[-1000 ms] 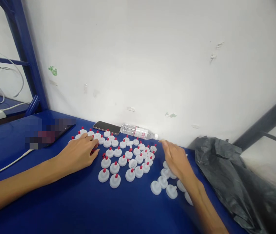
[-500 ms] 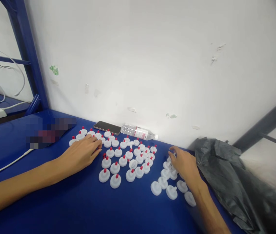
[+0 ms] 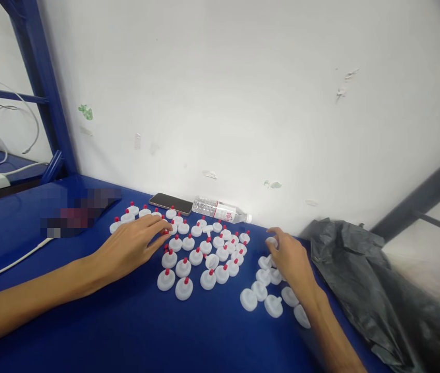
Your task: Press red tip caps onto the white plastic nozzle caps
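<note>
Fingers (image 3: 159,226) (left) with red tip (image 3: 166,232) between

Pixelation masks the object (image 3: 84,212) at centre left. The left forearm (image 3: 33,287) is cut by the left edge, the right forearm (image 3: 328,326) by the lower edge; the latter partly covers a white cap (image 3: 301,315). The red piece (image 3: 166,232) at the left hand (image 3: 136,241) is too small to resolve. Lower right, the black bag (image 3: 352,274) is cropped; the background (image 3: 418,264) behind is blurred.

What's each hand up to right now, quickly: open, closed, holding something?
Left hand: closed, pinching a small red tip.
Right hand: closed, holding a white cap.
</note>
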### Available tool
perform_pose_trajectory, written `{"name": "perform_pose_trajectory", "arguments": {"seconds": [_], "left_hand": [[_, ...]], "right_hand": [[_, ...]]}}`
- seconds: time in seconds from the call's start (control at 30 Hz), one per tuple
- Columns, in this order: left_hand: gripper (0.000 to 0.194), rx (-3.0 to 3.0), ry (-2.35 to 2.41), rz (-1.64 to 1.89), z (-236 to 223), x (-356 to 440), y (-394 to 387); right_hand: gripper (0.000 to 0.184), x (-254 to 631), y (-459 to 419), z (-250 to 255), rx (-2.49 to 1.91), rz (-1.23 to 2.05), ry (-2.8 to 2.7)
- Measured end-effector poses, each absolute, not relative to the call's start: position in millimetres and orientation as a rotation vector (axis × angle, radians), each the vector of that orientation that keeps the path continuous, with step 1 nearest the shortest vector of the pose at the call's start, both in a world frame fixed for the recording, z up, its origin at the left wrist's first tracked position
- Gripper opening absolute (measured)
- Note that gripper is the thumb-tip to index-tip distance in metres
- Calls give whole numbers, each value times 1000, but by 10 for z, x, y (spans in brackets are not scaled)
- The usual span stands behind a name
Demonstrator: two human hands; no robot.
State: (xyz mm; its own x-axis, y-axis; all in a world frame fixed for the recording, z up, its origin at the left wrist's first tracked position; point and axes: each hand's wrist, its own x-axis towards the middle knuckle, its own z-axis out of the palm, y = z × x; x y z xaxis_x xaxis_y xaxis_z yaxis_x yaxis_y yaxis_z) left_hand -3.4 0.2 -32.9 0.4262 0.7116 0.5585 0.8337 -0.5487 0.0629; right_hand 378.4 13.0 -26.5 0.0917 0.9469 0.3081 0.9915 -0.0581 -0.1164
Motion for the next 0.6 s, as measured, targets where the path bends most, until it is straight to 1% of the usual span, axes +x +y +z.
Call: {"name": "perform_pose_trajectory", "arguments": {"seconds": [0.2, 0.37, 0.47, 0.6], "left_hand": [[33, -2478, -1178, -906, -338, -13, -46], [20, -2587, -968, -1082, -321, 27, -155], [22, -2688, -811, -1093, -324, 56, -255], [22, -2677, -696, -1082, -302, 117, -390]], "right_hand": [[34, 3507, -18, -124, -1722, -280, -1872], [30, 3064, -229, -65, -1186, -355, -2047], [29, 2805, -362, -85, -865, -385, -2227], [26, 2569, -496, -139, -721, -314, -2307]]}}
